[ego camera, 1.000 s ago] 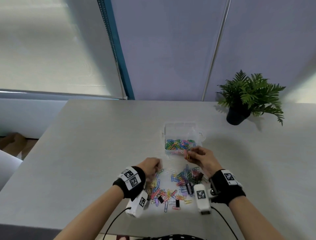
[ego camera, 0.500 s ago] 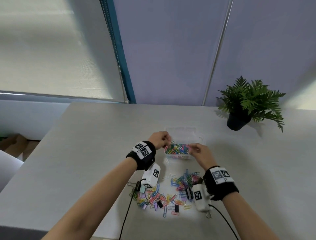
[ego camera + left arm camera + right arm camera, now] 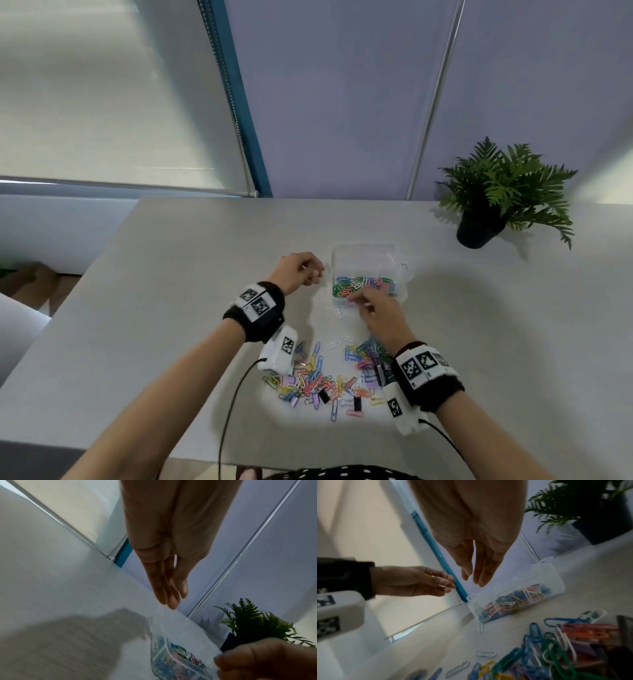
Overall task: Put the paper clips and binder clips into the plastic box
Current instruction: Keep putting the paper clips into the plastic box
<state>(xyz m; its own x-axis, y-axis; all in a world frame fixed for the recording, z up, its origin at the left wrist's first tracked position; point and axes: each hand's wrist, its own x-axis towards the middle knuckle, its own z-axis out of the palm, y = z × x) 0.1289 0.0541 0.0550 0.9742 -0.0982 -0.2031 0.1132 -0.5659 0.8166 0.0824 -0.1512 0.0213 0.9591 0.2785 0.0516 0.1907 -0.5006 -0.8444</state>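
Observation:
The clear plastic box (image 3: 371, 255) stands open mid-table with coloured paper clips (image 3: 363, 286) inside. My left hand (image 3: 313, 274) hovers just left of the box; in the left wrist view its fingers (image 3: 169, 597) are straight and hold nothing. My right hand (image 3: 358, 298) is at the box's near edge, and its fingers (image 3: 479, 574) hang straight and empty above the box (image 3: 517, 595). A loose pile of coloured paper clips (image 3: 329, 377) with black binder clips (image 3: 356, 402) lies nearer to me, between my wrists.
A potted fern (image 3: 496, 192) stands at the back right of the grey table (image 3: 205, 274). One white clip (image 3: 337, 311) lies alone just in front of the box. A wall and window blind are behind the table's far edge.
My left hand came up from the pile to the box's left side and now holds nothing. My right hand stayed at the box's near edge and its fingers have straightened.

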